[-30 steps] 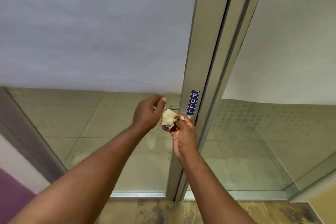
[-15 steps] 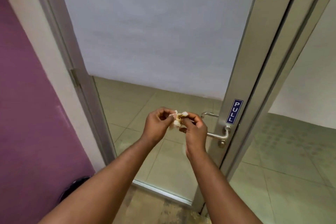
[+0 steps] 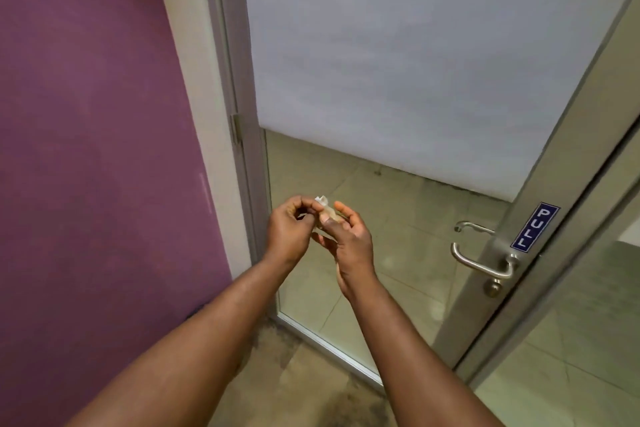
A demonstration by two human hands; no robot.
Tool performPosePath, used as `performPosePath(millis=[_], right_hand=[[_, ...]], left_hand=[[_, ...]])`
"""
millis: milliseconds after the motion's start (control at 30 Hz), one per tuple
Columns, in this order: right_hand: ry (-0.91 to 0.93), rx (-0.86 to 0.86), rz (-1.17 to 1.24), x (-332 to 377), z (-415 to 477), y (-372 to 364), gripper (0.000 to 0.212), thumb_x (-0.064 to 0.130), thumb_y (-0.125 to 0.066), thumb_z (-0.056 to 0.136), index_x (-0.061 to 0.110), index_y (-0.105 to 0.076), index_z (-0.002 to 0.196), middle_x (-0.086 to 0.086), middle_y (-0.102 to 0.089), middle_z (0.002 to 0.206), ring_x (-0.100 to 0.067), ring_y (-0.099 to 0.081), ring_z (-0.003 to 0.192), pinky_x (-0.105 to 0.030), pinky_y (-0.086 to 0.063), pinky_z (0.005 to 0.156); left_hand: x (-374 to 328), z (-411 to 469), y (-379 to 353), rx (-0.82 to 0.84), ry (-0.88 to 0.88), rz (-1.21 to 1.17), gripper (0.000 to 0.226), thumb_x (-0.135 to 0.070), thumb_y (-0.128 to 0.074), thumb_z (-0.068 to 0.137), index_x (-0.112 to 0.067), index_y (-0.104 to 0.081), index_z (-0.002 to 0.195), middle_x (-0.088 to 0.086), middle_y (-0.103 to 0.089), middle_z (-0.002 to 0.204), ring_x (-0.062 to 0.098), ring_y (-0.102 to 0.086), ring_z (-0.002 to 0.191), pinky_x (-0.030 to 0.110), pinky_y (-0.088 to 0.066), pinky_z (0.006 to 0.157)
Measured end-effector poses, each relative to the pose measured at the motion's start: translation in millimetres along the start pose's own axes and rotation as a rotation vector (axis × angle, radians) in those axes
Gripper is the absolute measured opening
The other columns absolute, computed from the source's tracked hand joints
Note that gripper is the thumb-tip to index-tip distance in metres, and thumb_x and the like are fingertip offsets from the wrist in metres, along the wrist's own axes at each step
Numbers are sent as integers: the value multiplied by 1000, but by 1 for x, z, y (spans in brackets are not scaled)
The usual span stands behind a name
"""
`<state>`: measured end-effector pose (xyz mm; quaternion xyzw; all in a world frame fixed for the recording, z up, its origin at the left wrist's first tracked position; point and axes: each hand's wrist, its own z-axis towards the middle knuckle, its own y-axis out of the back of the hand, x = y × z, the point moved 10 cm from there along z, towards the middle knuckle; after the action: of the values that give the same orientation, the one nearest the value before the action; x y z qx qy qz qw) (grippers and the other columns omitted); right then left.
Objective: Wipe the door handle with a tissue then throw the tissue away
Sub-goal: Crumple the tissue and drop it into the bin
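Tissue (image 3: 322, 205) crumpled, pinched between left hand (image 3: 288, 232) fingers and right hand (image 3: 349, 242) thumb, both clamped on it, one white corner poking above. Well left of door handle (image 3: 479, 262), clear of it. PULL sticker (image 3: 535, 227) just above handle.

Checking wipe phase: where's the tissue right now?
In the head view the tissue is crumpled between the left hand and right hand, centre frame, well left of the door handle and clear of it.
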<state>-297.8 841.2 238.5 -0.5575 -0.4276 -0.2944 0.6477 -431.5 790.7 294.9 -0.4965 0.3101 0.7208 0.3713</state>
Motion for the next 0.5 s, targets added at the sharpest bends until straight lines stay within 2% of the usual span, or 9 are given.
performPosePath(millis=[67, 100, 200, 267, 333, 400, 500], right_hand=[[11, 44, -80, -11, 0, -27, 32, 6, -68, 91, 10, -66, 123, -15, -75, 113, -26, -73, 101, -42, -60, 84], [13, 44, -126, -17, 0, -38, 26, 5, -65, 93, 10, -70, 118, -14, -76, 107, -23, -73, 93, -41, -61, 81], [-16, 39, -208, -41, -1, -73, 16, 11, -61, 96, 13, -74, 104, -2, -69, 74, -11, -58, 61, -27, -53, 54], [-51, 28, -270, -59, -2, -94, 13, 19, -62, 96, 13, -74, 98, 2, -66, 68, -8, -53, 53, -25, -46, 46], [-59, 16, -320, -74, -1, -113, 18, 30, -68, 93, 13, -74, 94, 2, -69, 68, -7, -57, 53, -26, -46, 45], [-55, 5, -321, -88, -4, -132, 25, 37, -74, 87, 12, -74, 91, 1, -72, 71, -9, -65, 60, -29, -51, 51], [-100, 26, -243, -113, -6, -163, 25, 31, -77, 84, 9, -70, 93, -4, -74, 78, -19, -74, 72, -36, -59, 60]], left_hand=[[2, 1, 22, -9, 0, 22, 37, 15, -59, 89, -19, -71, 84, -2, -75, 93, 9, -71, 90, 20, -58, 81], [4, 3, 34, -10, -9, 37, 39, 14, -59, 89, -23, -71, 85, -5, -74, 92, 7, -71, 89, 17, -57, 78], [9, 8, 80, -9, -68, 163, 34, 3, -62, 90, -29, -72, 95, -13, -74, 99, -1, -69, 96, 13, -55, 80], [19, 10, 112, 2, -90, 273, 26, -10, -67, 92, -31, -72, 107, -20, -71, 107, -5, -65, 104, 16, -54, 86], [32, 11, 143, 19, -106, 365, 26, -22, -69, 94, -37, -71, 116, -25, -68, 114, -8, -61, 109, 18, -51, 88], [43, 13, 172, 33, -122, 455, 30, -28, -69, 96, -41, -68, 123, -23, -67, 124, -5, -61, 113, 22, -51, 92], [61, 21, 213, 8, -110, 534, 33, -30, -67, 99, -41, -67, 130, -16, -66, 134, 7, -61, 121, 30, -52, 97]])
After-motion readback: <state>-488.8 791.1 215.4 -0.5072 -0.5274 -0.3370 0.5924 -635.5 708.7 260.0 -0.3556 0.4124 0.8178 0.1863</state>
